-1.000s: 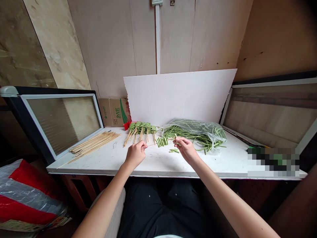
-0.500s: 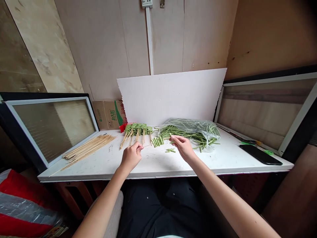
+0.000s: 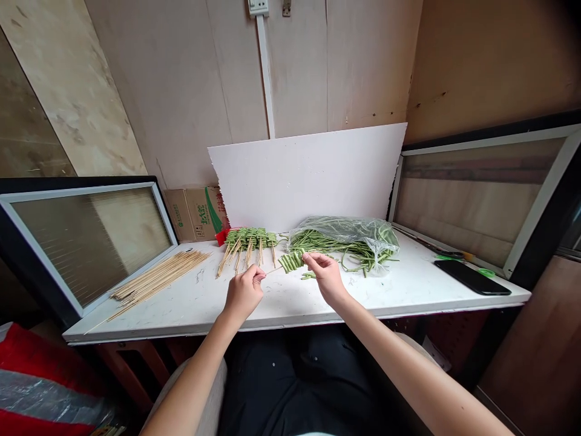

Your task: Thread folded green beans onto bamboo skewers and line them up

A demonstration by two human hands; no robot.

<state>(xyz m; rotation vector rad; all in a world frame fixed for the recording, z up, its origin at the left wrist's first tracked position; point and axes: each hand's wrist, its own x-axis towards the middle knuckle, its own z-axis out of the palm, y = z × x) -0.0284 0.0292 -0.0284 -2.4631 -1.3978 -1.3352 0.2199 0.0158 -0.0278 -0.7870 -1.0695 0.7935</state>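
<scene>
Black trousers (image 3: 290,375) fill the nearest part of the view, below the front edge of the white tabletop (image 3: 295,310). Above that edge, the left hand (image 3: 244,292) has its fingers together, clamped on the bare end of a thin wooden stick (image 3: 273,270). The stick lies to the right of these fingertips; its long axis runs sideways between the hands, rising slightly toward the right and away from the body. Short green bean pieces (image 3: 290,261) sit in a row along its farther part, each lying across the stick, with a bare stretch between them and the left hand.

The right hand (image 3: 327,278) is the nearer one to the row. Its thumb and fingers are closed at the row's right end, on the end piece (image 3: 302,255); whether they also touch the stick's tip cannot be told. A few loose pieces (image 3: 308,275) lie on the tabletop just below that hand's fingertips.

Farther left lies a spread of bare sticks (image 3: 161,274). Beyond the hands, filled skewers (image 3: 249,237) are grouped behind the left one, and long beans in a clear plastic bag (image 3: 349,235) lie behind the right. A pale board (image 3: 308,175) stands at the back.
</scene>
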